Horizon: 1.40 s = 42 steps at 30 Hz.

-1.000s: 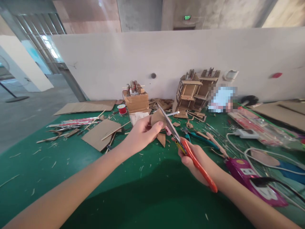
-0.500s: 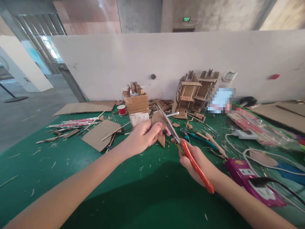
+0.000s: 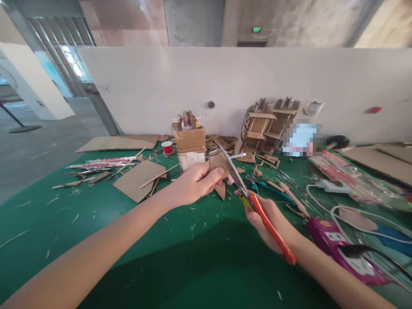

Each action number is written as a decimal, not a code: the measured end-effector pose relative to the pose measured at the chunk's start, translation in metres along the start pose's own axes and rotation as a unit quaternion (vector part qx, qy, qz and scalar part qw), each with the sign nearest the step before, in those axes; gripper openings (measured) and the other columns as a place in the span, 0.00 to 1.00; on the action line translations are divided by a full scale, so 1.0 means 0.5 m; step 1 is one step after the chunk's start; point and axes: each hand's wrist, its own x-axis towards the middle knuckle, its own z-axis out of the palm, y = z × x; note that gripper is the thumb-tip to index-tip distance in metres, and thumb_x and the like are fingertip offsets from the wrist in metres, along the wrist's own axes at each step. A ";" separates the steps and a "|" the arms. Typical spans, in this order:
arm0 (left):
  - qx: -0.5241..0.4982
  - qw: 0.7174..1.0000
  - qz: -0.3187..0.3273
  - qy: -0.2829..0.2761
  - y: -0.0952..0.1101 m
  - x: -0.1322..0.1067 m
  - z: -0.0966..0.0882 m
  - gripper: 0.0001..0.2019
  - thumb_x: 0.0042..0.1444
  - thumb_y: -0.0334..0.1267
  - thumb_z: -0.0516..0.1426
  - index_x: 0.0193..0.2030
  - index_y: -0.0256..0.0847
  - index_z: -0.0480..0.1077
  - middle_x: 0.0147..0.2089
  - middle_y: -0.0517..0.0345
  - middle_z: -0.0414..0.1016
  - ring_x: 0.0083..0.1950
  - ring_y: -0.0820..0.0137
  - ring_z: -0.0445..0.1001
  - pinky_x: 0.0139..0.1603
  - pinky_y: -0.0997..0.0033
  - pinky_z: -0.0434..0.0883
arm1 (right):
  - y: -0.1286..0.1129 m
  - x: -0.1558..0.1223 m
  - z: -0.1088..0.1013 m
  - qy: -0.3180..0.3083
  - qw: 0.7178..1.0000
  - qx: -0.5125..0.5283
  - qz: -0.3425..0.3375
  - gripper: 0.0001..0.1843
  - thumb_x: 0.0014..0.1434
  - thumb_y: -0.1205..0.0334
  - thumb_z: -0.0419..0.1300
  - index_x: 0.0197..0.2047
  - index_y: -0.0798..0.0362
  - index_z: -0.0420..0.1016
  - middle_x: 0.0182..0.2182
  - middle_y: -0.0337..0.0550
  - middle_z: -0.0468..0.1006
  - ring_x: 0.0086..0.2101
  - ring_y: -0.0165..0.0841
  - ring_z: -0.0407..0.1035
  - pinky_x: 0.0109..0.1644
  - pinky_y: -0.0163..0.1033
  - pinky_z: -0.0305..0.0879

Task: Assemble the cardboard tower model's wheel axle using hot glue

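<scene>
My left hand [image 3: 193, 184] pinches a small brown cardboard piece [image 3: 219, 163] above the green table [image 3: 96, 223]. My right hand [image 3: 268, 221] grips orange-handled shears [image 3: 254, 201], whose long metal blades [image 3: 230, 165] lie against the right edge of the cardboard piece. A cardboard offcut [image 3: 221, 190] lies on the table just below the piece.
A cardboard box [image 3: 189, 143], a red spool [image 3: 167, 147], cardboard models [image 3: 264, 126] and flat sheets [image 3: 138, 180] stand behind. To the right are teal pliers [image 3: 270, 189], a purple power strip [image 3: 341, 246], white cables [image 3: 354, 214] and plastic packs [image 3: 350, 176]. Scraps litter the mat.
Both hands and the shears have stayed nearly in place; the view has shifted slightly to the left and down, so everything sits a little further right.
</scene>
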 end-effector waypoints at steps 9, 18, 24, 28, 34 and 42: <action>0.006 1.000 -0.007 -0.016 -0.012 0.001 -0.014 0.21 0.64 0.54 0.46 0.30 0.40 0.61 0.18 0.70 0.49 0.18 0.79 0.47 0.18 0.75 0.46 | -0.006 0.003 -0.005 -0.016 0.998 0.012 -0.054 0.36 0.55 0.26 0.42 0.39 0.54 0.63 0.22 0.34 0.58 0.22 0.27 0.49 0.24 0.35 0.51; 0.088 0.996 -0.009 -0.029 -0.001 -0.002 -0.030 0.22 0.66 0.53 0.43 0.27 0.40 0.58 0.18 0.68 0.50 0.19 0.78 0.49 0.18 0.76 0.49 | 0.010 -0.008 -0.007 -0.038 0.997 0.044 -0.044 0.46 0.55 0.29 0.47 0.63 0.56 0.56 0.48 0.58 0.75 0.47 0.47 0.72 0.48 0.47 0.70; 0.112 0.993 0.006 -0.048 0.006 -0.005 -0.036 0.20 0.66 0.49 0.45 0.26 0.40 0.56 0.21 0.66 0.52 0.20 0.79 0.49 0.19 0.76 0.50 | 0.004 0.000 -0.010 -0.043 0.997 -0.006 -0.063 0.50 0.54 0.26 0.45 0.67 0.56 0.51 0.52 0.59 0.74 0.54 0.53 0.66 0.50 0.49 0.68; 0.090 0.994 0.011 -0.059 0.005 -0.003 -0.035 0.18 0.66 0.48 0.45 0.27 0.40 0.56 0.21 0.67 0.51 0.20 0.79 0.48 0.19 0.76 0.49 | 0.000 0.004 -0.009 -0.029 0.998 -0.007 -0.054 0.45 0.55 0.26 0.44 0.61 0.55 0.59 0.47 0.56 0.75 0.45 0.46 0.73 0.41 0.43 0.70; 0.065 0.996 0.032 -0.057 0.006 -0.001 -0.028 0.17 0.66 0.46 0.46 0.27 0.40 0.56 0.22 0.67 0.52 0.21 0.79 0.50 0.19 0.77 0.51 | -0.001 0.004 -0.006 -0.019 0.998 -0.060 -0.017 0.39 0.54 0.25 0.41 0.43 0.53 0.65 0.23 0.36 0.65 0.21 0.29 0.57 0.26 0.36 0.56; -0.017 0.993 0.059 0.096 -0.029 0.011 0.035 0.18 0.65 0.49 0.48 0.30 0.39 0.61 0.17 0.68 0.58 0.18 0.79 0.57 0.20 0.77 0.57 | 0.001 0.003 0.009 0.011 1.000 -0.025 -0.014 0.33 0.56 0.28 0.43 0.41 0.52 0.60 0.22 0.33 0.59 0.21 0.28 0.51 0.25 0.35 0.50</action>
